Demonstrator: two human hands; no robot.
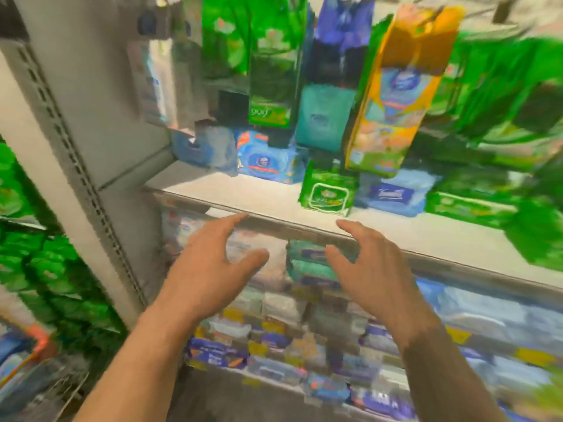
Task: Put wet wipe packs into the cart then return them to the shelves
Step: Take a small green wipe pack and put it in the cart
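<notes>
Left hand and right hand, both empty with fingers spread and loosely bent, palms facing each other, raised in front of the shelf's front edge. On the shelf just beyond the right hand lies a small green wet wipe pack, flanked by a blue pack to its right and another blue pack behind to its left. Taller green, blue and orange packs stand behind. Lower shelves hold further blurred packs. A wire cart shows at lower left.
</notes>
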